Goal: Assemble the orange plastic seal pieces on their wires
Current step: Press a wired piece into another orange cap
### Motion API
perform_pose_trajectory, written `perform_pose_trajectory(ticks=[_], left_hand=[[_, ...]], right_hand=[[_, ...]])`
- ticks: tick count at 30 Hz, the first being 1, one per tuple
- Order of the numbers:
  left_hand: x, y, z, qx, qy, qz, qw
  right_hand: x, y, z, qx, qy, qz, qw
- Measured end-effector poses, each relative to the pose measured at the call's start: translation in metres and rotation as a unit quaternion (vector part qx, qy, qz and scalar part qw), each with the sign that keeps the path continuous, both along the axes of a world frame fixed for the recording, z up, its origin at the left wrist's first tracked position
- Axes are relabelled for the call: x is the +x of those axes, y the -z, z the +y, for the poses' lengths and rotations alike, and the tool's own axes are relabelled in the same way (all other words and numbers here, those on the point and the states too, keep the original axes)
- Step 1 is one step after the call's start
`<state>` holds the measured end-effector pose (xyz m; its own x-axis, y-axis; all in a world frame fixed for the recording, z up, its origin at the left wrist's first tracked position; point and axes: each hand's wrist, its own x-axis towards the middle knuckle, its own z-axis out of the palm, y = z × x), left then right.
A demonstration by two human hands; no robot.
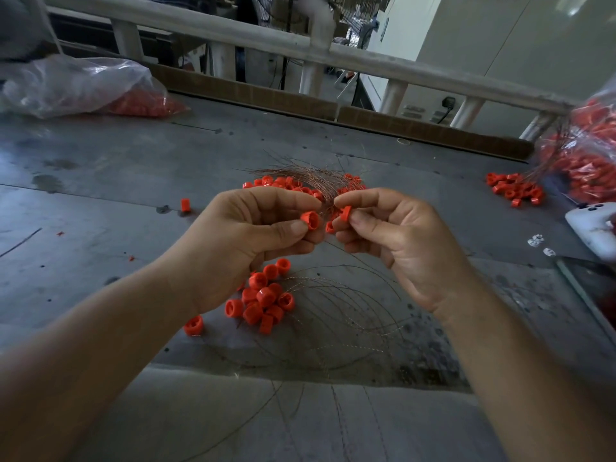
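My left hand (253, 238) pinches an orange seal cup (310, 220) between thumb and fingers, its open end facing right. My right hand (390, 235) pinches a smaller orange seal insert (346, 213) just to the right of the cup, a small gap between the two. A thin wire (353, 258) trails down from between the hands. Below them lies a cluster of assembled orange seals (263, 300) with their wires (336, 315) fanned out to the right. Behind the hands sits a pile of loose orange pieces (283, 182) and a bundle of bare wires (300, 171).
A plastic bag of orange parts (83, 86) lies at the far left, another bag (580, 151) at the far right with loose orange pieces (515, 191) beside it. A white device (593, 228) rests at the right edge. Single seals (185, 205) (194, 325) lie on the grey table (100, 168); a railing (266, 38) runs behind.
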<state>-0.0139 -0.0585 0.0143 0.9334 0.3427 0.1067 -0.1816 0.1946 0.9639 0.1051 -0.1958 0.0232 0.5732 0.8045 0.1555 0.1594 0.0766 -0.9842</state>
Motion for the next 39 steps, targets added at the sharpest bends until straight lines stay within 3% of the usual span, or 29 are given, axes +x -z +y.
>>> perform_pose_trajectory(ticks=[3,11,39], left_hand=[[0.000,0.000,0.000,0.008,-0.006,0.001,1.000],[0.001,0.003,0.000,0.036,-0.015,0.012,0.999],[0.000,-0.002,-0.007,0.060,-0.034,0.012,0.998]], right_hand=[[-0.003,0.000,0.000,0.009,0.006,-0.027,1.000],[-0.016,0.005,0.006,0.011,0.053,-0.270,0.961],[-0.021,0.006,0.004,0.039,0.080,-0.277,0.957]])
